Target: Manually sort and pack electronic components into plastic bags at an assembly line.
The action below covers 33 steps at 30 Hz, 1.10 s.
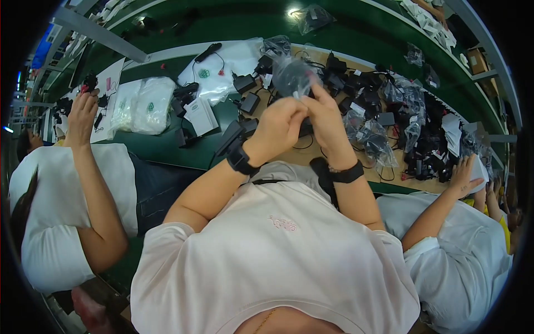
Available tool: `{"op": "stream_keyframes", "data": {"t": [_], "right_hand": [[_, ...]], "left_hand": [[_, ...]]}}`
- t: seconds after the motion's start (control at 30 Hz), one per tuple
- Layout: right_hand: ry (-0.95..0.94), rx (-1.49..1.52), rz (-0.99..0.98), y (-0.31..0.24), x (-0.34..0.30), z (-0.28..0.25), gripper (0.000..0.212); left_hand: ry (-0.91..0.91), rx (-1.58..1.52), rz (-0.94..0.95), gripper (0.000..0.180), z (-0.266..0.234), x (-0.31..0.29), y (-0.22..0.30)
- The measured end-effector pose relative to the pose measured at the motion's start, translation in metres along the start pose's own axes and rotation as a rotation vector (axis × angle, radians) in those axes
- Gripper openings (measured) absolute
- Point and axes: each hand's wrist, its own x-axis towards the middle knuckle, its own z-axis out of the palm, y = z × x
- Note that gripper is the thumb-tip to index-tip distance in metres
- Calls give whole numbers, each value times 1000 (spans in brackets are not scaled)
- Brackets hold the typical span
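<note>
Fingers of both hands meet at the middle of the head view, and I read the right hand as pinching and the left hand as curled closed, both on the gathered end of a clear plastic bag. It hangs raised over the worktop, blurred, with something dark inside that I cannot make out. I judge this piece part done: filled, but neither closed for certain nor set down. Bagged pieces lie to the right, while loose black adapters just left of the bag suggest more remains. For room, I would favour the green tabletop beyond the left wrist, between the white booklet and the adapters. Far off, the pale edge strip bounds my reach; on the right, a dark heap and a co-worker's hand crowd it.
</note>
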Motion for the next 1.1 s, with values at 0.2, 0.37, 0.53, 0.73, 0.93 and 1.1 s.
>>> {"op": "stream_keyframes", "data": {"t": [0.2,0.37,0.53,0.73,0.93,1.1], "right_hand": [[-94,-1191,-84,-72,21,3,33],[-329,-1233,-238,-88,47,-1,37],[-216,-1501,-312,-89,149,-63,30],[290,-1785,-104,-53,308,-260,30],[556,-1698,-264,59,328,-308,23],[657,-1300,26,45,273,-278,28]], "left_hand": [[225,-571,-457,3,-18,37,-4],[115,-544,-491,6,-22,70,0],[68,-443,-409,18,-33,101,-17],[296,-319,-464,11,-87,94,-28],[493,-197,-653,7,-85,63,-72],[410,-271,-683,8,-73,58,-78]]}}
